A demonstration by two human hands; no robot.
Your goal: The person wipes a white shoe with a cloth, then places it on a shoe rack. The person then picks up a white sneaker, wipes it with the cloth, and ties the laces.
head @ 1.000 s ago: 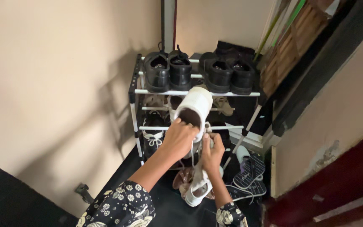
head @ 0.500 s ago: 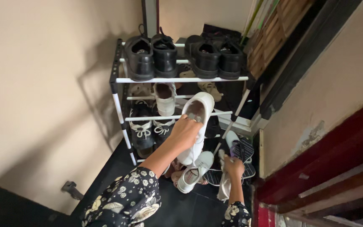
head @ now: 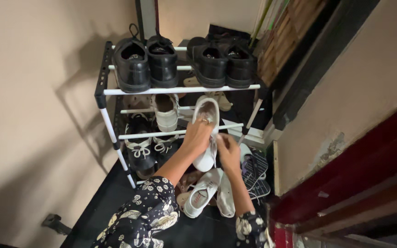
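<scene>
Head view, centre of frame: white sneaker (head: 207, 133), toe down against the middle rail of a white-barred shoe rack (head: 180, 90). Left hand (head: 197, 136) fingers curled into its opening, gripping. Right hand (head: 227, 150) touches its side (grip unclear, possibly pinching a lace). Upper centre: black shoes (head: 182, 60) on top tier. Lower centre: second white sneaker (head: 201, 194) on the floor
</scene>
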